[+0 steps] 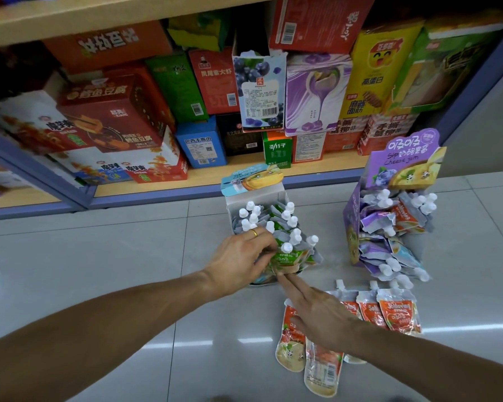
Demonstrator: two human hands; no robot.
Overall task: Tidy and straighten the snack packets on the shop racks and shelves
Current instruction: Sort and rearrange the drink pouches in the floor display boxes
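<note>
You're mid-step, seating green pouches in the white box on the floor by the shelf. Left hand pinches the front pouch; right hand has straight fingers touching its base, holding nothing. Next, probably: push it upright, then gather the orange pouches. Readable: "Cheese jam" on the purple box, "Soliloving" on orange.

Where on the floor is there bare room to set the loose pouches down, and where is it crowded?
Bare tiles lie left of the white display box, below the shelf edge, and between that box and the purple display box. It is crowded in front of both boxes, where the left hand, right hand and orange pouches sit.
</note>
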